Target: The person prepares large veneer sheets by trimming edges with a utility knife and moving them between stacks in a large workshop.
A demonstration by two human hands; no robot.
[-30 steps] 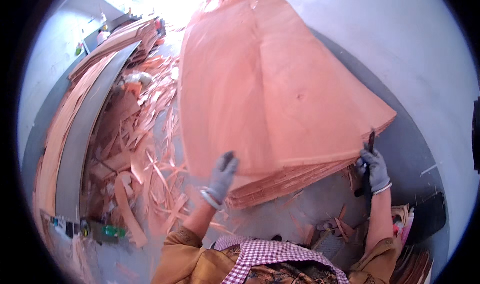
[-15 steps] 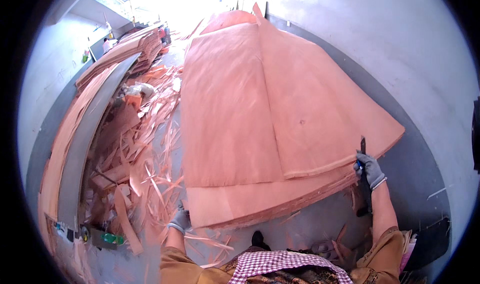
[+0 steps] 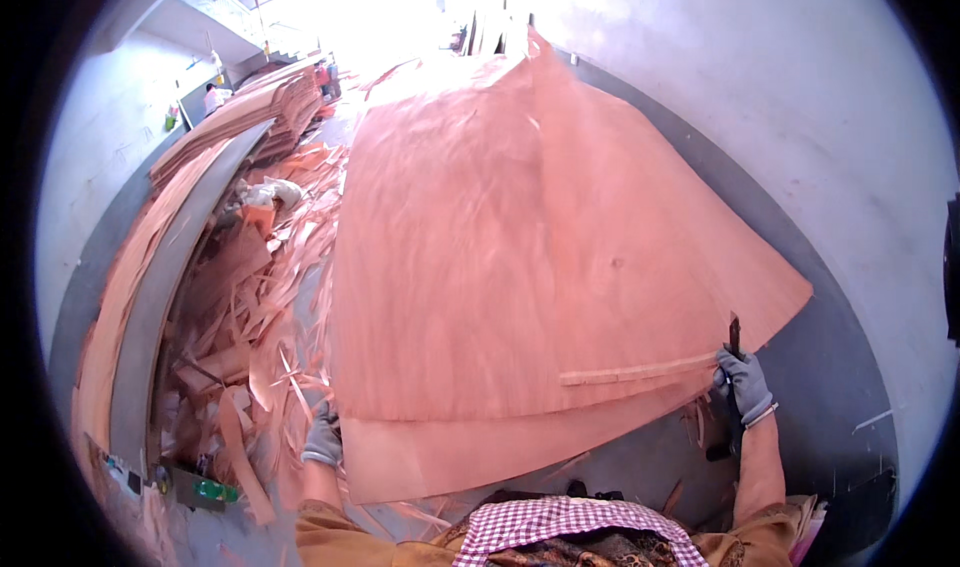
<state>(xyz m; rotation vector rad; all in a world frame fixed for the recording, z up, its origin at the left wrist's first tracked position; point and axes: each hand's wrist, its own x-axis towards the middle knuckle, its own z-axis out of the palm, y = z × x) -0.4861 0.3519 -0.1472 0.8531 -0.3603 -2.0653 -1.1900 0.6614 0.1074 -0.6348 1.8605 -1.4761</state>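
Observation:
Large reddish wood veneer sheets (image 3: 440, 297) lie overlapped before me, their near edges stepped one over another. At their near left corner my left hand (image 3: 323, 437), in a grey glove, is closed on the edge of a veneer sheet. Its fingertips are partly hidden at that edge. My right hand (image 3: 744, 385), gloved too, is closed around a dark-bladed knife (image 3: 735, 329), blade pointing away from me. That hand is at the sheets' near right edge, beside a narrow strip (image 3: 640, 371) along the upper right sheet.
Torn veneer scraps (image 3: 285, 307) litter the floor on the left. Beyond them stand long veneer stacks (image 3: 240, 117) and a long grey board (image 3: 165, 297). A green bottle (image 3: 215, 490) lies at lower left. A wall (image 3: 790, 117) runs along the right.
The veneer sheets have shifted toward me and to the left, with my left hand moving the same way. My right hand with the knife has come slightly nearer.

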